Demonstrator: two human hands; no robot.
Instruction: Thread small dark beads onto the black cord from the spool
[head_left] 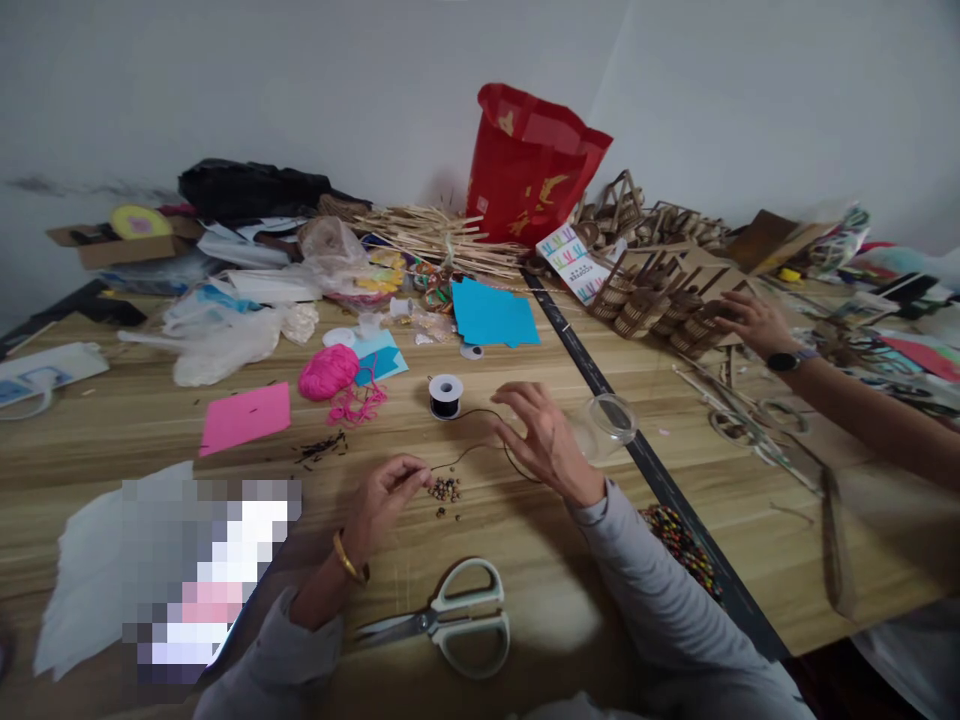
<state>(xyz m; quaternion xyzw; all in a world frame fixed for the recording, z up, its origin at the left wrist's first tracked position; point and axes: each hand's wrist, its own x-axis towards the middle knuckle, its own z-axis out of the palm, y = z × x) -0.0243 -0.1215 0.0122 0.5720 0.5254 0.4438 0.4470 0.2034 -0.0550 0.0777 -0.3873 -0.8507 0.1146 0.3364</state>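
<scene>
My left hand, with a gold bangle at the wrist, pinches the end of a thin dark cord. Beside its fingertips lies a small pile of brown beads. My right hand is raised over the table to the right, its fingers apart, with the cord passing by it; no held object shows. Behind the beads stands a white spool of black cord, from which a strand runs toward my right hand. White-handled scissors lie in front of the beads.
A clear round container and colourful beads are at the right. Pink yarn, pink paper and a pixelated device lie left. Another person's hand touches small woven baskets. A red bag stands behind.
</scene>
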